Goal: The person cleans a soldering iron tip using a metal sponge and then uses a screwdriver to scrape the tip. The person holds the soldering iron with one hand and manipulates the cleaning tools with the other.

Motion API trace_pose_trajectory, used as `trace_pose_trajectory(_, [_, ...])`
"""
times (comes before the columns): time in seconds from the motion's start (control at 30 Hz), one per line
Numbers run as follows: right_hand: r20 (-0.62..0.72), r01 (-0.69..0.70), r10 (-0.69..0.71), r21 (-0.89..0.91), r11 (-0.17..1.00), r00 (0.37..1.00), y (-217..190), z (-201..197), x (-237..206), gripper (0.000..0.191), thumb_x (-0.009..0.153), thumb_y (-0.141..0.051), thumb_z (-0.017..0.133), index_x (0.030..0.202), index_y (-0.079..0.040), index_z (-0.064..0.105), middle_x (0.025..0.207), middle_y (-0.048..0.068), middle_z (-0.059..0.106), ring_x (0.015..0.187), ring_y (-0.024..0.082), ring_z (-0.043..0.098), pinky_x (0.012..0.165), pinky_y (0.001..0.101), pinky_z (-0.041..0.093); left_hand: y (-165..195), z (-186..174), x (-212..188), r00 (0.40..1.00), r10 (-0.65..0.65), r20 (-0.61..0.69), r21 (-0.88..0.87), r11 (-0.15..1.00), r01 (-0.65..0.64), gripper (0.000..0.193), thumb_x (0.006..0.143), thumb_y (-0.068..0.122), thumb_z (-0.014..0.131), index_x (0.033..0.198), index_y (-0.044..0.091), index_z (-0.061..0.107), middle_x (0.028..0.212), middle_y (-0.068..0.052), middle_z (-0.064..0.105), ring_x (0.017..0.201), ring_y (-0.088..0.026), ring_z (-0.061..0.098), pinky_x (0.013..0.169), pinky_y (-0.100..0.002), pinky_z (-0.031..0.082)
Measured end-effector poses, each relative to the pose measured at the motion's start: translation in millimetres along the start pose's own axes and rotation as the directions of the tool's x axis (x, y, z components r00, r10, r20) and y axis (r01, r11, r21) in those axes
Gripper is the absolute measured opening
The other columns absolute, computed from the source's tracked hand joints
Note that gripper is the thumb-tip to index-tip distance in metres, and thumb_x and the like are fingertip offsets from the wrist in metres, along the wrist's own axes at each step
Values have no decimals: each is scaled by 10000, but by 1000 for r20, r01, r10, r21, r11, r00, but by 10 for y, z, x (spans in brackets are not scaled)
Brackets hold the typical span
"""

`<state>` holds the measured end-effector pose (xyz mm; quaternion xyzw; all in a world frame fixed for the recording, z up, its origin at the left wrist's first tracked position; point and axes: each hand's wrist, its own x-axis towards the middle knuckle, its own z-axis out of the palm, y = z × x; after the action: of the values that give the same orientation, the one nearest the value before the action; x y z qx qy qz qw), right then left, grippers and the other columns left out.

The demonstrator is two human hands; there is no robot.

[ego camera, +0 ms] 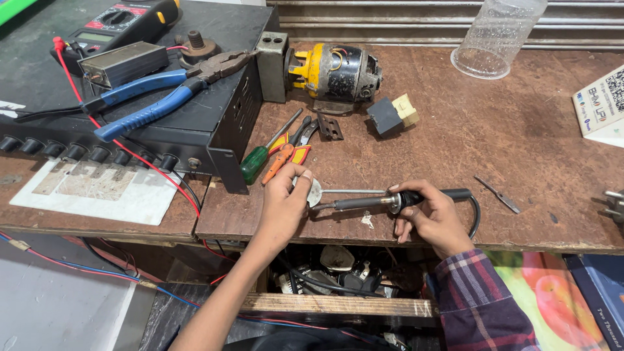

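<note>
Gripping one soldering iron (pixel 390 200) by its black handle, the right hand (pixel 432 218) rests on the brown surface (pixel 520 143), while the left hand (pixel 286 198) pinches one small metal disc (pixel 314 192) at the iron's tip. One motor (pixel 335 73), one blue-handled pliers (pixel 162 94) and two screwdrivers (pixel 270 151) lie behind.

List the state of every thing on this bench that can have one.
Soldering iron: lying flat, gripped by right hand.
Small metal disc: pinched in left hand, at the iron's tip.
Blue-handled pliers: jaws closed, resting on the black box.
Clear plastic cup: upside down.
Multimeter: red lead attached.
</note>
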<state>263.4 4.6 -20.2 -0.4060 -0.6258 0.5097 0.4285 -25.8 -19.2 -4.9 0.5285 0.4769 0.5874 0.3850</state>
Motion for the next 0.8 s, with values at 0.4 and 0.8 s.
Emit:
trace_pose_trajectory(0.4, [-11,-18,17,-21,1000,1000,-71,0,-25,405,890,191,473,1218,-13,597,858,158,669,633,209,715,493,310,614,1,24,22,992,-125,16,-78,989,126,185,1019,207,586,912,58,611,631,20,564,476,-47,486,419,-245,380])
trace_pose_trajectory(0.8, [-20,-57,57,3,998,998,-31,-62,-32,414,896,181,469,1237,-17,594,793,149,668,602,195,692,470,292,584,146,-4,33,980,-47,192,-5,999,49,195,1041,233,588,995,44,595,775,-2,619,688,-61,558,602,-258,484])
